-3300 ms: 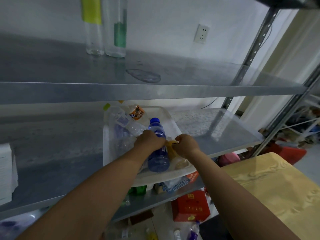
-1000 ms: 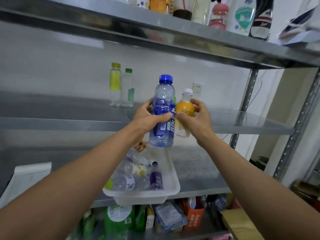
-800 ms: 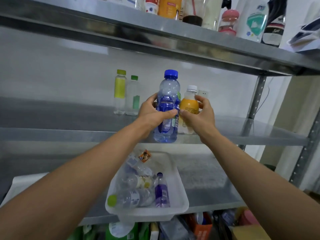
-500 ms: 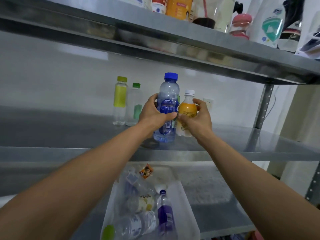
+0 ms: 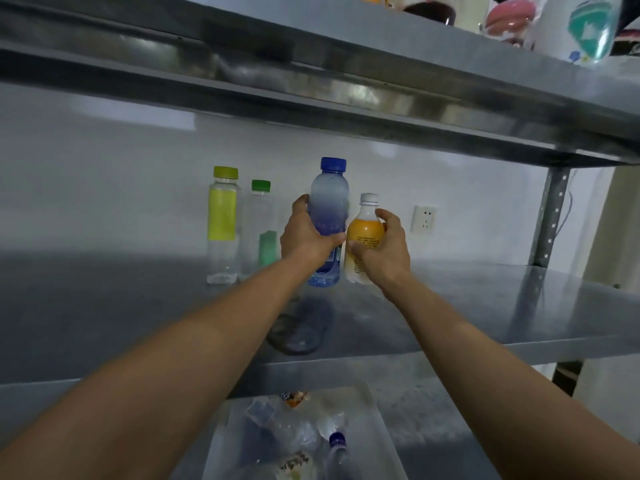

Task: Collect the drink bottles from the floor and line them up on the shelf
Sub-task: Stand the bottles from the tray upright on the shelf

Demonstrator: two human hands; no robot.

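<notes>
Two bottles are in your grip over the shelf (image 5: 519, 306), so lower both upright until the bases sit flat, then let go. Left of the blue bottle (image 5: 329, 209), the yellow-label bottle (image 5: 222, 225) and green-label bottle (image 5: 260, 230) already stand by the wall; continue their row. Your left hand (image 5: 304, 239) wraps the blue bottle, thumb across its front, fingers curled behind. Just right of it, your right hand (image 5: 382, 252) clasps the orange bottle (image 5: 364, 242), fingers closed around it.
</notes>
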